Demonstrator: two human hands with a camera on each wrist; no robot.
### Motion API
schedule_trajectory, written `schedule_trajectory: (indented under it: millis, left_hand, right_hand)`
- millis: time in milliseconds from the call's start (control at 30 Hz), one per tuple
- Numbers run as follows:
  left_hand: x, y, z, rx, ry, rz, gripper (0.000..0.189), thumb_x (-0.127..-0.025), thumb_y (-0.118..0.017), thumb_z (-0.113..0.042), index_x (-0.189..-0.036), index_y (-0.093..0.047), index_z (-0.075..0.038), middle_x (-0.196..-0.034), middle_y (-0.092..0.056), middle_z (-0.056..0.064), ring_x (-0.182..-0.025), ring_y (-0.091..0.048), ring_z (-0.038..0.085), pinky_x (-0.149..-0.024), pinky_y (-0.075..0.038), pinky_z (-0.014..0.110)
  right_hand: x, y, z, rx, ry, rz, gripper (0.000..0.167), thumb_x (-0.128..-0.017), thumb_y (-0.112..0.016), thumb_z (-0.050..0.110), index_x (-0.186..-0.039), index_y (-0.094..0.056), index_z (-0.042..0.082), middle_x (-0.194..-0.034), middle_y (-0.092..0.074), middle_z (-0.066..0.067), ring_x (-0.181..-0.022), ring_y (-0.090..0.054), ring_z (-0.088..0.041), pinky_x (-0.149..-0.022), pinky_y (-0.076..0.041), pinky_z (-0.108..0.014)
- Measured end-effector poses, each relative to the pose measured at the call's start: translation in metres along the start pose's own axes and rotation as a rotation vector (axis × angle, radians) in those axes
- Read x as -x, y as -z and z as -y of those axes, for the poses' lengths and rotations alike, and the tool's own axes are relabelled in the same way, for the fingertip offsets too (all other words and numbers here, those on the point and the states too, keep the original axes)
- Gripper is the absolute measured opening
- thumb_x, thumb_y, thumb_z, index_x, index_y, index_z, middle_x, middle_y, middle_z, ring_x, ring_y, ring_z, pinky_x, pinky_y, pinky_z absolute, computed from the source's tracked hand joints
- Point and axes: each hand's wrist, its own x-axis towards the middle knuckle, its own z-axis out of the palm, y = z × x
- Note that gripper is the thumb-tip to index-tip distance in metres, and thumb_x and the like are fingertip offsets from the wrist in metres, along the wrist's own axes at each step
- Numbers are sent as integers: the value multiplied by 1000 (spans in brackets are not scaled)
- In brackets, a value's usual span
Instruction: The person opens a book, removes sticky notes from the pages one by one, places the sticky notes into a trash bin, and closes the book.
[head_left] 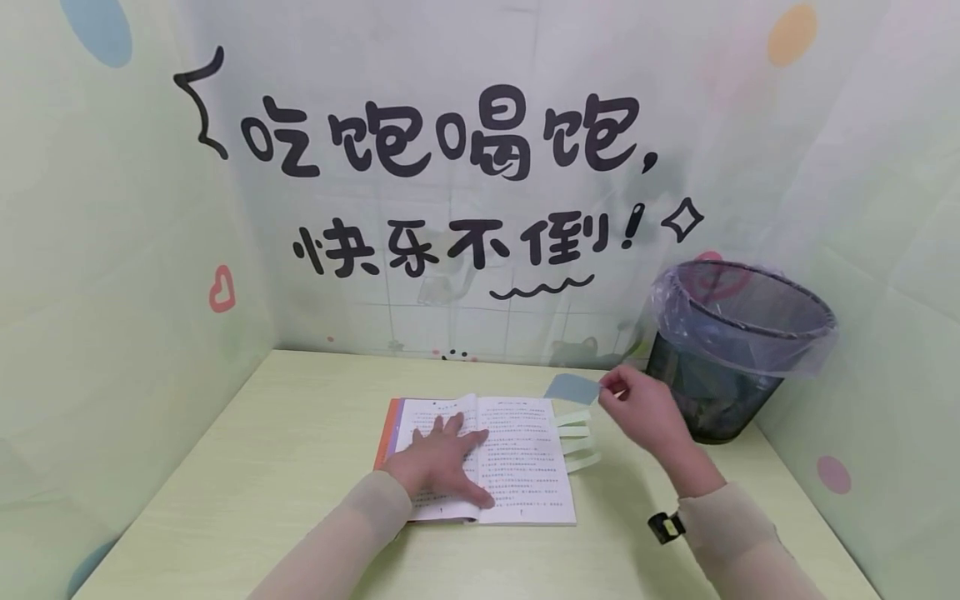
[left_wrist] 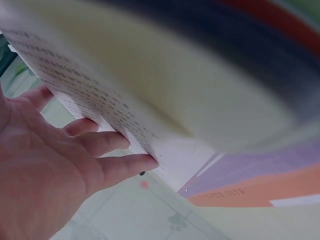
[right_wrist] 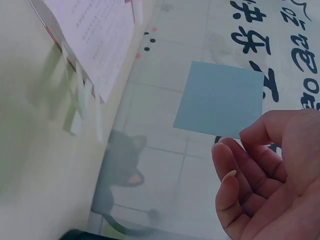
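Observation:
An open book (head_left: 521,462) with printed pages lies on the table. My left hand (head_left: 442,458) rests on its left page with fingers spread, the thumb reaching over onto the right page. In the left wrist view, the fingertips of that hand (left_wrist: 60,150) touch the printed page. Beyond the book's upper right corner, my right hand (head_left: 637,408) pinches a blue sticky note (head_left: 572,388) by one corner. The right wrist view has the square note (right_wrist: 220,98) flat and unfolded between thumb and fingers. Several pale green page tabs (head_left: 577,442) stick out from the book's right edge.
A black mesh waste bin (head_left: 693,392) with a clear purple plastic liner (head_left: 795,354) stands at the table's back right, close behind the right hand. A printed cloth backdrop (head_left: 450,333) encloses the table (head_left: 247,475). A small black device (head_left: 665,527) is on the right wrist.

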Motion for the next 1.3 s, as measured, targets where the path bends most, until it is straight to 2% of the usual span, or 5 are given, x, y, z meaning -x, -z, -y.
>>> schedule_trajectory:
  millis: [300, 500, 800, 1133, 1300]
  left_hand:
    - [2, 0, 0, 17, 1, 2, 115, -73, -93, -71, -169, -45, -31, -184, -20, 18, -168, -16, 54, -131, -18, 80]
    - [3, -1, -1, 27, 3, -3, 114, -72, -93, -70, -169, -46, -30, -184, -21, 18, -168, -15, 54, -131, -18, 80]
    - [0, -2, 1, 23, 2, -5, 114, -72, -93, -71, -169, -46, -32, -184, -20, 17, -169, -16, 54, -131, -18, 80]
    - [1, -1, 0, 24, 8, 3, 113, -73, -93, -70, -168, -46, -32, -184, -21, 16, -169, -17, 52, -132, -19, 78]
    - [0, -1, -1, 28, -2, 4, 113, -73, -93, -69, -168, -46, -32, -184, -21, 15, -170, -16, 50, -133, -19, 76]
  right_hand:
    - [-19, 63, -1, 56, 9, -80, 26, -108, -60, 24, -121, -72, 6, -112, -77, -15, -99, -71, -31, -84, -58, -47]
    - [-25, 103, -9, 78, -10, -144, 35, -110, -56, 30, -128, -69, 4, -118, -75, -19, -103, -70, -34, -76, -53, -37]
    - [-27, 152, -32, 60, -115, -305, 45, -109, -55, 38, -132, -68, 2, -117, -72, -15, -82, -55, 0, -66, -47, -20]
    - [-26, 176, -55, -7, -233, -399, 43, -105, -54, 35, -131, -67, 3, -87, -52, 29, -79, -49, 4, -58, -46, -14]
    - [-25, 185, -58, -38, -288, -449, 36, -104, -53, 34, -125, -68, 9, -79, -48, 34, -78, -49, 2, -59, -45, -14]
